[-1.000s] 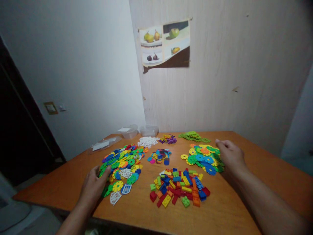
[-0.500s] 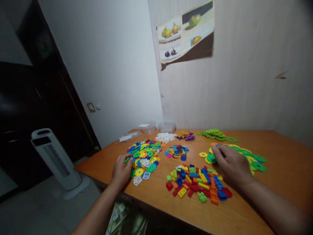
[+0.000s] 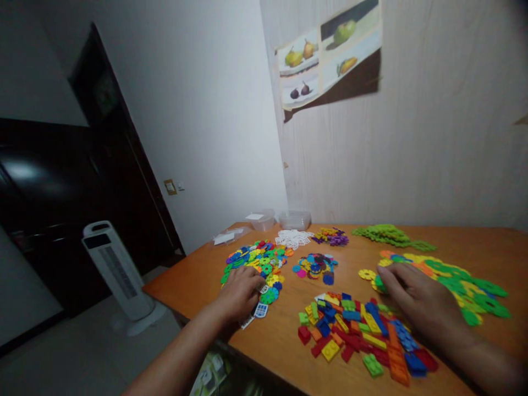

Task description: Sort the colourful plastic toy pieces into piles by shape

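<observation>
Both half-curled, our left hand (image 3: 243,289) and right hand (image 3: 414,294) may hold notched discs (image 3: 267,269), we cannot tell; brushing low, the right wrist (image 3: 462,336) could scatter studded bricks (image 3: 373,341).

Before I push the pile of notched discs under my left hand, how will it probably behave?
The notched discs lie overlapping, apparently unjoined, so they will probably spread rather than move together. Each looks thin and flat: likely light, sliding more than rolling.

Looks like a room in a home: dark wooden door (image 3: 45,201) at nine o'clock, white tower fan (image 3: 117,275) at eight, fruit poster (image 3: 325,71) at one, toy discs (image 3: 267,269) at six
</observation>
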Tool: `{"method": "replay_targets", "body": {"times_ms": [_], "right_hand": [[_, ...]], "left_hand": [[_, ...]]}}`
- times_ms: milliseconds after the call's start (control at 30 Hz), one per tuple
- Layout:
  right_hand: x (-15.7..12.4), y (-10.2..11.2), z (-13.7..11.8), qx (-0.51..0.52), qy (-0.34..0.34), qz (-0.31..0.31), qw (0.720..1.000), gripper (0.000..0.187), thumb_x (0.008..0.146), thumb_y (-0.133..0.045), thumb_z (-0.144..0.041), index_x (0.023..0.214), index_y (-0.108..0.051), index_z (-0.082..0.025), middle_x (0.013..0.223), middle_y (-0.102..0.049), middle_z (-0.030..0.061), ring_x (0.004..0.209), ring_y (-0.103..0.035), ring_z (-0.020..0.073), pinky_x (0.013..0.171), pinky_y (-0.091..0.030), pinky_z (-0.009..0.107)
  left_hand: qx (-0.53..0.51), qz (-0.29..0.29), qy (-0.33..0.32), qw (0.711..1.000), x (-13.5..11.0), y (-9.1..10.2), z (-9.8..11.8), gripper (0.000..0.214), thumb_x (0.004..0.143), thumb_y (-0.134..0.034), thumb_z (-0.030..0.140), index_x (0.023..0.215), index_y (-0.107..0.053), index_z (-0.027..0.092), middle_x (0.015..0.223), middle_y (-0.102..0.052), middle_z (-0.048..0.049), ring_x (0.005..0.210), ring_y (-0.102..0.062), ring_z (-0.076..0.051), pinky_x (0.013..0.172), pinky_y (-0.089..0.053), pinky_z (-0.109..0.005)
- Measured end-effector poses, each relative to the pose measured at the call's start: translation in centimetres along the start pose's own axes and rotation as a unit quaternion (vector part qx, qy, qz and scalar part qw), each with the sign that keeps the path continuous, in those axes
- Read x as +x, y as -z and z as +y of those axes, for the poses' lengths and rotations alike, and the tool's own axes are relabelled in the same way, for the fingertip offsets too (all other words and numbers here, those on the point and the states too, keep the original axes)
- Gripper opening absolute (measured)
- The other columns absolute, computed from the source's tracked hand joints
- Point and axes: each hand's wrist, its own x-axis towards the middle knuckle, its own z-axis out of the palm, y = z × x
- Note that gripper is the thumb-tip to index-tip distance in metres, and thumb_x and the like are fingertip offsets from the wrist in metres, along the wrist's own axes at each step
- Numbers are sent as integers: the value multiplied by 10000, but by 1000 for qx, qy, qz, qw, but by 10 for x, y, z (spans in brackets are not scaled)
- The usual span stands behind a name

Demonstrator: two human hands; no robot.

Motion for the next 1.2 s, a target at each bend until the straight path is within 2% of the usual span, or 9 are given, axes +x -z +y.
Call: {"method": "replay_targets", "body": {"times_ms": [133,267,400,533,667,867,1000,1100,1200], "right_hand": [[0,-1,4,3,-5,-16,1000,446,997,-456,-612,754,-611,-272,718,-643,26,626,-566,194,590,-348,330],[0,-2,6,5,-19,-29,999,461,992,-450,-625,747,-611,-269,723,-650,28,628,-582,195,589,-360,326],[-1,-2,1,4,-24,-22,999,459,993,-448,-621,757,-620,-267,720,-657,33,637,-588,198,581,-365,317],[-1,-1,0,11,-22,-21,999,452,988,-453,-617,749,-624,-273,704,-652,37,625,-581,204,570,-377,317],[1,-2,5,20,-28,-29,999,443,980,-461,-615,746,-628,-279,694,-640,40,614,-571,208,559,-387,315],[0,-2,6,25,-14,-28,999,440,1003,-465,-578,718,-600,-269,683,-623,36,619,-568,193,563,-399,302],[0,1,1,24,-13,-39,999,446,1025,-452,-546,708,-578,-258,686,-618,23,627,-572,173,579,-406,288],[0,3,-1,24,-22,-37,999,459,1034,-434,-538,701,-568,-253,687,-612,16,634,-577,163,593,-410,284],[1,4,-1,18,-26,-46,998,458,1031,-438,-545,706,-573,-253,686,-610,14,629,-575,162,583,-403,287]], "left_hand": [[5,-10,-24,1000,2,1,-4,294,927,-593,252,1146,-784,297,1182,-720,-100,1166,-572,-303,1013,-408,-464],[-17,10,-26,999,2,2,-6,311,1014,-531,357,1193,-778,296,1188,-731,-105,1144,-589,-291,986,-417,-449],[-87,62,13,994,14,2,-10,369,1039,-461,427,1003,-764,220,1020,-722,-110,990,-614,-256,878,-446,-385],[-235,101,94,962,49,-3,-18,410,976,-492,529,800,-640,189,787,-621,-34,758,-551,-190,707,-410,-309],[-326,44,141,934,98,-8,-20,440,812,-636,596,664,-537,194,624,-454,39,614,-398,-128,595,-285,-273],[-341,-29,217,914,179,-11,-2,336,725,-746,352,549,-516,183,521,-442,49,532,-364,-102,553,-251,-274],[-353,-23,249,902,228,-17,8,282,779,-709,275,580,-533,179,516,-484,27,504,-407,-112,533,-284,-263],[-360,-1,276,891,245,-20,11,288,823,-682,255,606,-504,191,522,-476,25,506,-421,-115,534,-301,-255],[-361,21,278,890,239,-18,9,287,834,-683,238,621,-495,193,553,-488,22,522,-429,-114,546,-308,-255]]}}
